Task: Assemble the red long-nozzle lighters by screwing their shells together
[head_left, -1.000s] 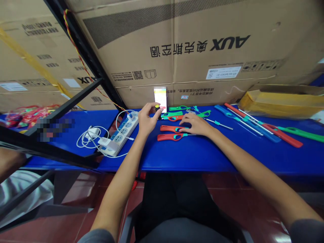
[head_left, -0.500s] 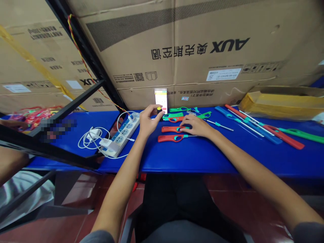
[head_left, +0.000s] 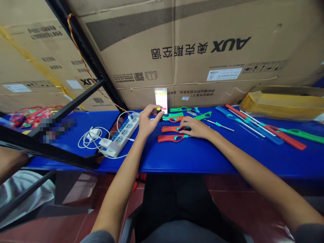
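Observation:
My left hand (head_left: 149,120) pinches a small black thing with a yellow top (head_left: 159,110) in front of a lit phone (head_left: 161,101) that leans on the cardboard. My right hand (head_left: 193,127) has its fingers on the trigger end of a red lighter (head_left: 168,129); its metal end is hidden under the hand. Nearer the front edge lies another red lighter (head_left: 165,138), its tip passing below my right hand. Behind are a green lighter (head_left: 174,115), a red-orange one and another green one (head_left: 178,109).
A white power strip (head_left: 126,133) with chargers and cables lies left of my left arm. Blue (head_left: 268,135), red and green lighters lie at right, before a yellow-taped carton (head_left: 283,104). A black metal frame (head_left: 73,108) stands at left, with a person's arm behind it.
My right hand has shifted slightly and its fingers have drawn lower over the red lighter. My left hand has hardly moved. At far left, the person's hand has left the colourful packets.

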Demonstrator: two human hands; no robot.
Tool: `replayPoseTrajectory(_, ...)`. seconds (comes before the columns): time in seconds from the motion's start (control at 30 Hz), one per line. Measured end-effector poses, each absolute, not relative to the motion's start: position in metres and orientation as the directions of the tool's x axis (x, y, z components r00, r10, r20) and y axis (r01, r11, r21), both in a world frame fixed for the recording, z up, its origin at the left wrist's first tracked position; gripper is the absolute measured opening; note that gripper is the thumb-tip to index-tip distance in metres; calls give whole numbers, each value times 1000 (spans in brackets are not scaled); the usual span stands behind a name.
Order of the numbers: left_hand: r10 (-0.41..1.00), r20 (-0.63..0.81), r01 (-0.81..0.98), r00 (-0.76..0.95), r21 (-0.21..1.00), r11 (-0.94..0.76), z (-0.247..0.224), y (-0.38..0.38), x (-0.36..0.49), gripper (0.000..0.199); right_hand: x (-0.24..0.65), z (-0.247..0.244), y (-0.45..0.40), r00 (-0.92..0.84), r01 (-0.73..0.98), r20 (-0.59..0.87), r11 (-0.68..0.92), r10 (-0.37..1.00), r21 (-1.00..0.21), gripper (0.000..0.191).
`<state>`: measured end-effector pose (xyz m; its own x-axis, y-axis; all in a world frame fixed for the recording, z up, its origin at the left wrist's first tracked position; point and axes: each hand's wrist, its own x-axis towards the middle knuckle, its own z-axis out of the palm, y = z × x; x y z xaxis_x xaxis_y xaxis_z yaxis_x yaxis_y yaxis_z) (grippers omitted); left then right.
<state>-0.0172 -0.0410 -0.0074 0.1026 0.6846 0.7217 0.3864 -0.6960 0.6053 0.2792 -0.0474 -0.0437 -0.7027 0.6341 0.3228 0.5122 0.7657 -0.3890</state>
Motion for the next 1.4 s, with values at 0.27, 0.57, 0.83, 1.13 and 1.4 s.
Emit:
replayPoseTrajectory(0.27, 709, 701, 347, 75, 648, -678, -8, -39, -19, 27, 280, -46, -46, -708, 499, 324, 769, 627, -400, 13)
replayPoseTrajectory(0.57, 712, 700, 362, 64, 648, -670, -10, -38, -17, 24, 280, -44, -47, -701, 513, 316, 760, 639, -399, 12)
replayPoseTrajectory(0.83, 667, 740, 387, 85, 593, -706, -8, -40, -16, 21, 277, -43, -49, -693, 518, 319, 754, 647, -405, 13)
replayPoseTrajectory(1.13, 660, 743, 384, 112, 580, -718, -8, -39, -14, 17, 279, -45, -46, -697, 524, 314, 757, 644, -391, 22)
replayPoseTrajectory(1.4, 703, 708, 294, 69, 659, -693, -15, -34, -16, 26, 278, -44, -48, -685, 545, 310, 746, 659, -382, 21)
